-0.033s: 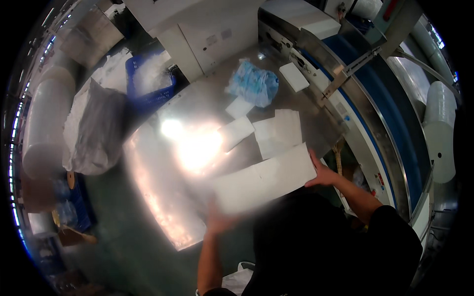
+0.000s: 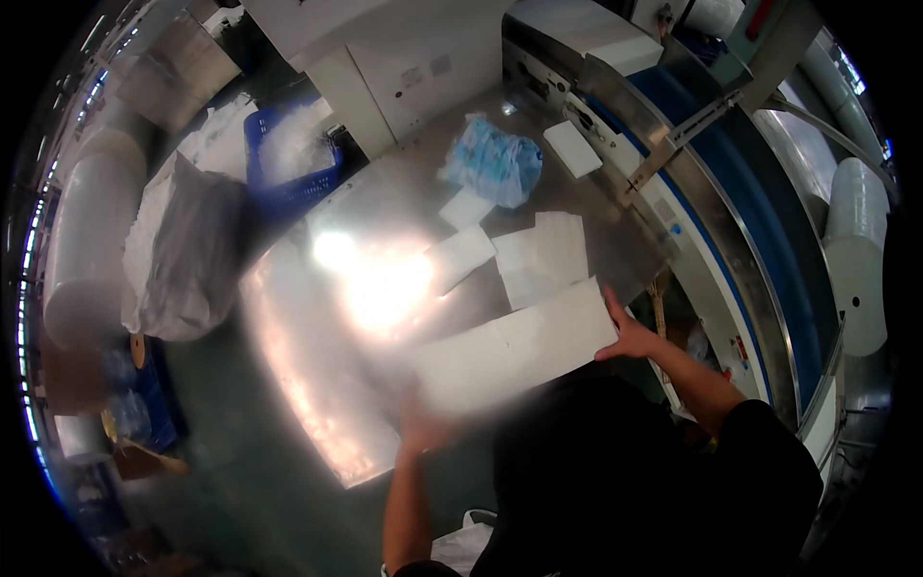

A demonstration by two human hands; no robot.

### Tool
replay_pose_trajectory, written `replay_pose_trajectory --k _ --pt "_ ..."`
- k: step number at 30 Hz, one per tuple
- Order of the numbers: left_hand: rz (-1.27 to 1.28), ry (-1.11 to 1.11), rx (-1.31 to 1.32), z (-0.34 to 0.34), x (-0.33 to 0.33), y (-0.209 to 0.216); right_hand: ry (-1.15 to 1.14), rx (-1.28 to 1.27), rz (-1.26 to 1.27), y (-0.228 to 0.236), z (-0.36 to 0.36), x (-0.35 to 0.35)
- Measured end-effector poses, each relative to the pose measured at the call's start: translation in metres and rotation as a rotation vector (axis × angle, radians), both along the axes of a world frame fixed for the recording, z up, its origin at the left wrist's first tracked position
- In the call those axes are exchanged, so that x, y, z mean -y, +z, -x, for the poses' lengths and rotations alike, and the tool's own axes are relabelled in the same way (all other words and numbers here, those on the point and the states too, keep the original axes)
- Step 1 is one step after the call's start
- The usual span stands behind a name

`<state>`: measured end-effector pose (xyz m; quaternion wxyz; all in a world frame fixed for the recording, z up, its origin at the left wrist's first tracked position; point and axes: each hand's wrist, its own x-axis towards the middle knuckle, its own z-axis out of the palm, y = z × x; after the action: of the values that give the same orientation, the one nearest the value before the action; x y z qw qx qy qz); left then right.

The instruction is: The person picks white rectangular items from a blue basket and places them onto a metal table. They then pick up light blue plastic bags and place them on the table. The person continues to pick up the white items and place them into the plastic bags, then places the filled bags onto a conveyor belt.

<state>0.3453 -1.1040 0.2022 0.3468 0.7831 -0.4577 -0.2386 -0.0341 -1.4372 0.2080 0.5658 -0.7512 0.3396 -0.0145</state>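
Observation:
A long white block (image 2: pixel 510 346), possibly a stack of paper or tissue, lies level across the front of me between my two hands. My right hand (image 2: pixel 627 332) grips its right end, thumb toward the far side and fingers at the near edge. At the lower left end, my left hand (image 2: pixel 425 423) holds the block; haze blurs its fingers. Just beyond the block, a folded white piece (image 2: pixel 543 260) and a smaller white block (image 2: pixel 461 258) rest on the shiny metal table (image 2: pixel 375 212). A crumpled blue-and-clear plastic bag (image 2: pixel 495 162) sits farther back.
Along the right runs a blue conveyor belt (image 2: pixel 745 183) with metal rails. Another white block (image 2: pixel 573 150) lies beside its frame. A pale machine cabinet (image 2: pixel 413 77) borders the table's back. Leftward stand a blue basket (image 2: pixel 298 192), a big grey-white sack (image 2: pixel 187 255) and plastic rolls (image 2: pixel 91 240).
The long white block and my right hand have shifted very slightly. Both hands keep their hold, and the other things lie as before.

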Motion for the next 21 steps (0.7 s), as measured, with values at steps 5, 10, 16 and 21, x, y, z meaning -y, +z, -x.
replay_pose_trajectory --k 5,10,16,21 --pt "-0.163 0.114 -0.107 -0.032 0.004 -0.065 -0.294 0.004 -0.31 0.002 -0.022 0.01" --pt "-0.375 0.102 -0.361 -0.013 0.052 -0.039 -0.204 -0.085 -0.425 0.006 -0.056 0.01" --pt "0.191 0.086 -0.219 0.027 0.042 0.011 -0.239 -0.07 0.098 0.053 -0.058 -0.017" --pt "0.087 0.028 -0.109 0.025 -0.003 -0.034 -0.373 0.099 -0.008 0.024 -0.02 -0.037"
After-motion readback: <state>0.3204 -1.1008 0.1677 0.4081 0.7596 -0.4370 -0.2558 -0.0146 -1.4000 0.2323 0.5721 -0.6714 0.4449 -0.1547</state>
